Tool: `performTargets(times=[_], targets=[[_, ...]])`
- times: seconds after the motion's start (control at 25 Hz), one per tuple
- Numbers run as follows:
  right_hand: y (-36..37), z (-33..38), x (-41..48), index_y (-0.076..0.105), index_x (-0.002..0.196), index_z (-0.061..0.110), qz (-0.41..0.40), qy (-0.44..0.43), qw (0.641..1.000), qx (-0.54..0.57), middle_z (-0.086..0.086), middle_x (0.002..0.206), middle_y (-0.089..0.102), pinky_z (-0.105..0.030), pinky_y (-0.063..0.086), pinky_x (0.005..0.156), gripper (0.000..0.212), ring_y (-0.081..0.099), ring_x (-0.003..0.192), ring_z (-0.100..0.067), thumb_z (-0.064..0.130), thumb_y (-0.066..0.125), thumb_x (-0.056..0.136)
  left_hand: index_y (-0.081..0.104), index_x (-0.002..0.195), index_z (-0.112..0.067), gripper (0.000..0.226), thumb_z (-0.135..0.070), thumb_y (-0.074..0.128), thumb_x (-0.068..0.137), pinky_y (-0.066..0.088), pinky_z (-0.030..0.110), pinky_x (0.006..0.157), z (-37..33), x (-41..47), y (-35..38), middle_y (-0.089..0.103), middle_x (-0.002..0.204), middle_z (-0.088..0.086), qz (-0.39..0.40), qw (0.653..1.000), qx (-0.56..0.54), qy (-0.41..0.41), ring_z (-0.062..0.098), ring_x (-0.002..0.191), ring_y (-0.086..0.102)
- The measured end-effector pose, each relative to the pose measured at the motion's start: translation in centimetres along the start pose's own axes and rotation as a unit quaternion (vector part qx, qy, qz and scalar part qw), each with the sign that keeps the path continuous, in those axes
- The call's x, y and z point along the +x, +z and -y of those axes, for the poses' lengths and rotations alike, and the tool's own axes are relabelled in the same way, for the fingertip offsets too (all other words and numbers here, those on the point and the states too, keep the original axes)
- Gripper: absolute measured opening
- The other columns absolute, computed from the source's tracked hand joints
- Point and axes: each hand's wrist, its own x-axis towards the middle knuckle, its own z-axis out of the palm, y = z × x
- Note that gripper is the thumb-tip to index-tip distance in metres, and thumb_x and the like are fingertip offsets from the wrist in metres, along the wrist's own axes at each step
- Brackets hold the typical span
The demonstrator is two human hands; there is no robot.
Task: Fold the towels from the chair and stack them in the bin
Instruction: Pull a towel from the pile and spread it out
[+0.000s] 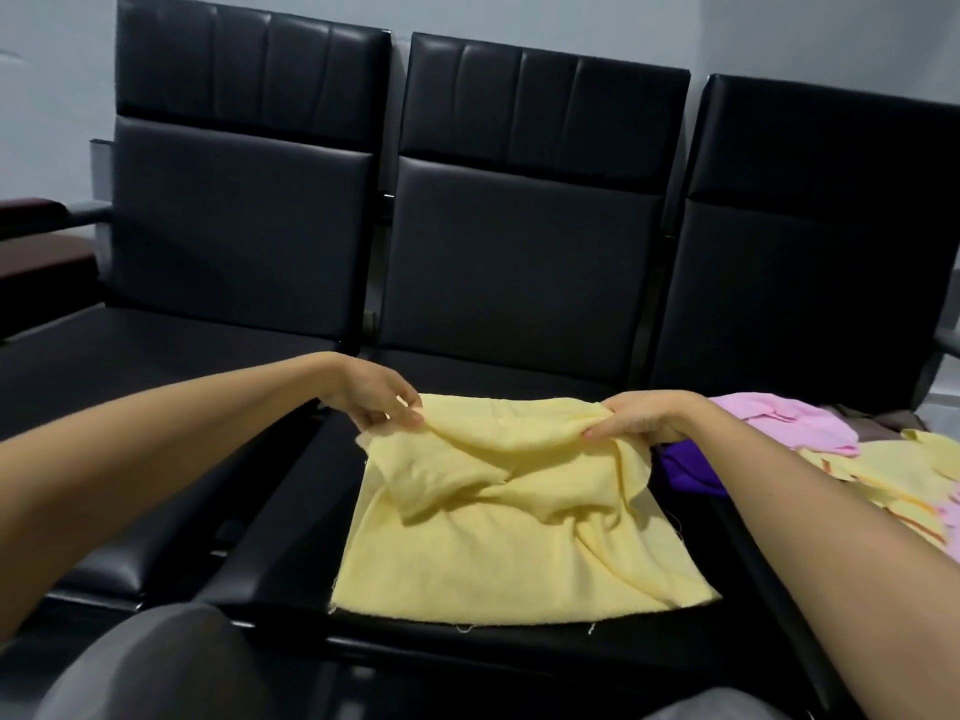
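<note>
A pale yellow towel (pixel 498 543) lies rumpled on the middle seat of a black three-seat bench (pixel 291 511). My left hand (pixel 382 397) pinches its far left corner, lifted slightly off the seat. My right hand (pixel 641 420) pinches the far right corner at about the same height. The near edge of the towel rests flat along the seat's front. A heap of other towels lies on the right seat: pink (pixel 789 426), purple (pixel 685 467) and yellow (pixel 893 475). No bin is in view.
The bench backrests (pixel 524 236) rise behind the seats against a pale wall. The left seat (pixel 114 376) holds nothing. A dark red surface (pixel 36 241) sits at the far left. My knees in grey trousers (pixel 156 667) are at the bottom edge.
</note>
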Motion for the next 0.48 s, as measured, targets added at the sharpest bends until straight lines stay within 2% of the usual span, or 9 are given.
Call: performTargets(times=[0.12, 0.2, 0.28, 0.36, 0.4, 0.48], targets=[[-0.2, -0.8, 1.4, 0.057, 0.104, 0.012, -0.048, -0.006, 0.999, 0.024, -0.006, 0.107, 0.066, -0.039, 0.052, 0.091, 0.027, 0.063, 0.100, -0.022, 0.029, 0.067, 0.086, 0.063, 0.094, -0.015, 0.015, -0.029, 0.059, 0.092, 0.049, 0.022, 0.064, 0.6, 2.0, -0.8, 0.063, 0.089, -0.001, -0.168, 0.985, 0.029, 0.027, 0.012, 0.078, 0.061], [-0.1, -0.7, 2.1, 0.059, 0.107, 0.009, -0.029, -0.001, 0.998, 0.047, -0.008, 0.109, 0.066, -0.042, 0.048, 0.098, 0.035, 0.063, 0.102, -0.024, 0.035, 0.066, 0.084, 0.062, 0.091, -0.013, 0.017, -0.030, 0.060, 0.091, 0.043, 0.020, 0.059, 0.7, 3.6, -1.2, 0.058, 0.082, -0.002, -0.247, 0.967, 0.043, 0.036, 0.012, 0.076, 0.056], [0.0, -0.3, 2.7, 0.059, 0.103, 0.010, -0.001, 0.013, 0.998, 0.055, -0.007, 0.108, 0.065, -0.039, 0.044, 0.102, 0.035, 0.061, 0.104, -0.022, 0.040, 0.063, 0.084, 0.061, 0.088, -0.011, 0.016, -0.027, 0.060, 0.090, 0.041, 0.022, 0.058, 0.9, 5.6, -1.4, 0.056, 0.080, -0.001, -0.296, 0.953, 0.051, 0.031, 0.015, 0.077, 0.054], [-0.1, 0.1, 3.6, 0.056, 0.096, 0.014, -0.004, 0.017, 0.999, 0.051, -0.003, 0.105, 0.061, -0.032, 0.041, 0.097, 0.023, 0.056, 0.101, -0.018, 0.037, 0.055, 0.093, 0.061, 0.088, -0.010, 0.017, -0.026, 0.060, 0.089, 0.043, 0.026, 0.062, 1.3, 7.9, -1.6, 0.057, 0.085, 0.003, -0.330, 0.943, 0.042, 0.010, 0.018, 0.080, 0.054], [-0.3, 0.2, 4.4, 0.056, 0.099, 0.012, -0.028, 0.016, 0.999, 0.042, -0.005, 0.110, 0.060, -0.032, 0.040, 0.095, 0.021, 0.054, 0.100, -0.017, 0.031, 0.050, 0.097, 0.061, 0.090, -0.009, 0.017, -0.027, 0.061, 0.088, 0.045, 0.028, 0.067, 1.6, 8.9, -1.7, 0.059, 0.090, 0.004, -0.342, 0.939, 0.037, 0.001, 0.019, 0.083, 0.056], [-1.1, 0.0, 7.4, 0.052, 0.118, 0.007, -0.140, 0.020, 0.989, -0.036, -0.012, 0.126, 0.052, -0.035, 0.041, 0.095, 0.028, 0.051, 0.106, -0.021, 0.022, 0.042, 0.098, 0.062, 0.098, -0.011, 0.022, -0.029, 0.061, 0.086, 0.047, 0.030, 0.074, 2.3, 11.1, -1.6, 0.063, 0.100, 0.005, -0.355, 0.934, 0.032, -0.022, 0.022, 0.090, 0.059]])
